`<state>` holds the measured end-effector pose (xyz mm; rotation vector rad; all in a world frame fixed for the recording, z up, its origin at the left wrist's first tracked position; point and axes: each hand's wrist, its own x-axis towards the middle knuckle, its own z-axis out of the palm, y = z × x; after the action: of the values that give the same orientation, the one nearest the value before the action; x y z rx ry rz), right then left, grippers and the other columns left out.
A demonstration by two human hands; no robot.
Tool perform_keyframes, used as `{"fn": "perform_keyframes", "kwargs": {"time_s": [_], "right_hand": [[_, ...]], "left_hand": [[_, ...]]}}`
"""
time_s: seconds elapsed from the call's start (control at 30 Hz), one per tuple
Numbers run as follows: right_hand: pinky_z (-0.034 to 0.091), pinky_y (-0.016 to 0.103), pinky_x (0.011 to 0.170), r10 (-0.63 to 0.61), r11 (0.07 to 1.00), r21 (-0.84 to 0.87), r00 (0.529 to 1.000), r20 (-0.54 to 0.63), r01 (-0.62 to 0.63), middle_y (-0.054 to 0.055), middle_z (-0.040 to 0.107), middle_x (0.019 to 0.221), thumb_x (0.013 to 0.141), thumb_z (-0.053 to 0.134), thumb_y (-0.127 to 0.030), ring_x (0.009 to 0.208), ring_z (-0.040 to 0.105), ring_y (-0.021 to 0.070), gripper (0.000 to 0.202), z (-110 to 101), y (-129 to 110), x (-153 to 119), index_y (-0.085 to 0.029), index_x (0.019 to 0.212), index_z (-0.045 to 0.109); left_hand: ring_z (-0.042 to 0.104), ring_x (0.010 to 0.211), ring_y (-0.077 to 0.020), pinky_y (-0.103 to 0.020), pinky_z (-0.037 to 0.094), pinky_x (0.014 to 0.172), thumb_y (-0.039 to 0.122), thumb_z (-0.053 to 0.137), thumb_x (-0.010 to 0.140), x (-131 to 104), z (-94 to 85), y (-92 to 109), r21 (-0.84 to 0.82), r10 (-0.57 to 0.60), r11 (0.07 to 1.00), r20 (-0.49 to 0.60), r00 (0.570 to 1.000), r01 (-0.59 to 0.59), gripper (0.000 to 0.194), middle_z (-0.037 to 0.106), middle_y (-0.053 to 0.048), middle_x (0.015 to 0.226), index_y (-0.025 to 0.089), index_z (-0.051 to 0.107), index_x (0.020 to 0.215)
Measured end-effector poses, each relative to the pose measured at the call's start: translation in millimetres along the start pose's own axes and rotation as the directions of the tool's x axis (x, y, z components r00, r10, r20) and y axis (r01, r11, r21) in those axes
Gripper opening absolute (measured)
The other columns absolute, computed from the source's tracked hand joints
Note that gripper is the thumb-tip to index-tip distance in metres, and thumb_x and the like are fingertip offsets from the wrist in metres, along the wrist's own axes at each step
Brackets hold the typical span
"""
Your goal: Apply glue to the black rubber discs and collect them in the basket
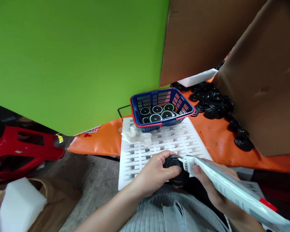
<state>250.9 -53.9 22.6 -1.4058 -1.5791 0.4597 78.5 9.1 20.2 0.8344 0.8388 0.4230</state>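
Note:
My left hand (158, 172) is closed round a black round disc (176, 176), thumb across its face and fingers at the far rim. In my right hand (209, 180) is a long white tube (228, 187) with a narrow nozzle; the nozzle tip meets the disc's upper edge, though I cannot tell whether anything comes out. Beyond my hands stands a blue basket (151, 128) with a red rim, holding several black discs (156, 118) with pale rings. It rests on a white slotted foam sheet (129, 158), beside a crumpled white wrapper (137, 137).
Many loose black discs (211, 100) lie on an orange cover (205, 129) at right. Brown cardboard (261, 83) and a large green panel (79, 58) rise behind. At left are a red plastic stool (26, 145) and a brown bag (60, 196) with a white foam block (20, 206).

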Motion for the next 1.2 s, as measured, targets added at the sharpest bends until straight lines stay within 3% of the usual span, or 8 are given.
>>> {"fn": "perform_keyframes", "kwargs": {"time_s": [0.2, 0.33, 0.5, 0.7, 0.87, 1.03, 1.2], "right_hand": [[0.051, 0.03, 0.05, -0.07, 0.998, 0.009, 0.998, 0.009, 0.07, -0.001, 0.067, 0.067, 0.086, 0.062, -0.017, 0.059, 0.067, 0.0184, 0.014, -1.0, 2.3, -0.4, -0.026, 0.075, 0.064], [0.051, 0.03, 0.049, -0.094, 0.996, 0.006, 0.995, -0.016, 0.094, -0.002, 0.066, 0.065, 0.084, 0.063, -0.014, 0.058, 0.066, 0.018, 0.015, 0.4, 2.5, -0.7, -0.027, 0.078, 0.064], [0.053, 0.029, 0.051, -0.127, 0.992, 0.008, 0.991, -0.039, 0.127, -0.001, 0.07, 0.07, 0.083, 0.063, -0.01, 0.057, 0.067, 0.0182, 0.016, 0.6, 4.4, -2.1, -0.026, 0.084, 0.066], [0.054, 0.029, 0.051, -0.173, 0.984, -0.042, 0.985, -0.019, 0.172, 0.001, 0.071, 0.071, 0.082, 0.063, -0.009, 0.057, 0.069, 0.0201, 0.015, -1.9, 4.1, -2.0, -0.023, 0.086, 0.064], [0.053, 0.028, 0.052, -0.215, 0.976, -0.04, 0.977, -0.012, 0.214, 0.001, 0.071, 0.072, 0.082, 0.062, -0.005, 0.06, 0.07, 0.0197, 0.02, -1.5, 4.6, -1.7, -0.023, 0.088, 0.063], [0.049, 0.028, 0.047, -0.236, 0.971, -0.055, 0.971, -0.037, 0.233, 0.0, 0.068, 0.067, 0.082, 0.062, -0.004, 0.054, 0.066, 0.0169, 0.018, -0.8, 3.0, 1.7, -0.022, 0.085, 0.063], [0.048, 0.027, 0.047, -0.299, 0.954, -0.029, 0.952, -0.069, 0.297, -0.004, 0.059, 0.057, 0.082, 0.061, -0.004, 0.052, 0.063, 0.0147, 0.019, -1.3, 4.7, 1.3, -0.023, 0.079, 0.061]], "left_hand": [[0.063, 0.067, -0.0147, -0.03, 0.052, 0.067, 0.02, 0.064, 0.079, -1.9, 0.8, 0.6, 0.008, 0.027, 1.0, 0.009, 1.0, -0.027, 0.024, 0.064, 0.002, 0.079, 0.02, 0.048, 0.097], [0.05, 0.067, -0.0085, -0.019, 0.041, 0.062, 0.017, 0.06, 0.082, -4.0, -1.1, 4.0, 0.183, 0.066, 0.981, -0.042, 0.997, -0.057, 0.017, 0.056, 0.004, 0.08, 0.02, 0.052, 0.097], [0.047, 0.072, -0.0086, -0.019, 0.039, 0.067, 0.017, 0.057, 0.085, -4.2, -0.2, 7.2, 0.169, 0.072, 0.983, -0.008, 0.997, -0.07, 0.023, 0.056, 0.004, 0.08, 0.018, 0.057, 0.108], [0.043, 0.062, -0.008, -0.019, 0.035, 0.052, 0.021, 0.058, 0.082, -3.2, -2.6, 2.9, 0.269, 0.041, 0.963, -0.058, 0.997, -0.024, 0.024, 0.054, 0.004, 0.08, 0.02, 0.055, 0.106], [0.047, 0.064, -0.0092, -0.021, 0.042, 0.054, 0.02, 0.059, 0.079, -1.3, -3.9, -0.4, 0.189, 0.036, 0.982, -0.04, 0.999, -0.027, 0.025, 0.055, 0.003, 0.082, 0.02, 0.051, 0.103], [0.051, 0.063, -0.0102, -0.024, 0.046, 0.057, 0.021, 0.062, 0.079, -0.5, -1.8, 2.0, 0.132, -0.006, 0.991, -0.027, 1.0, 0.009, 0.035, 0.057, 0.002, 0.079, 0.018, 0.057, 0.113], [0.05, 0.073, -0.0098, -0.022, 0.041, 0.067, 0.017, 0.064, 0.077, -0.1, -3.0, -1.7, 0.162, 0.086, 0.984, -0.038, 0.996, -0.079, 0.026, 0.059, 0.001, 0.085, 0.016, 0.059, 0.102]]}}
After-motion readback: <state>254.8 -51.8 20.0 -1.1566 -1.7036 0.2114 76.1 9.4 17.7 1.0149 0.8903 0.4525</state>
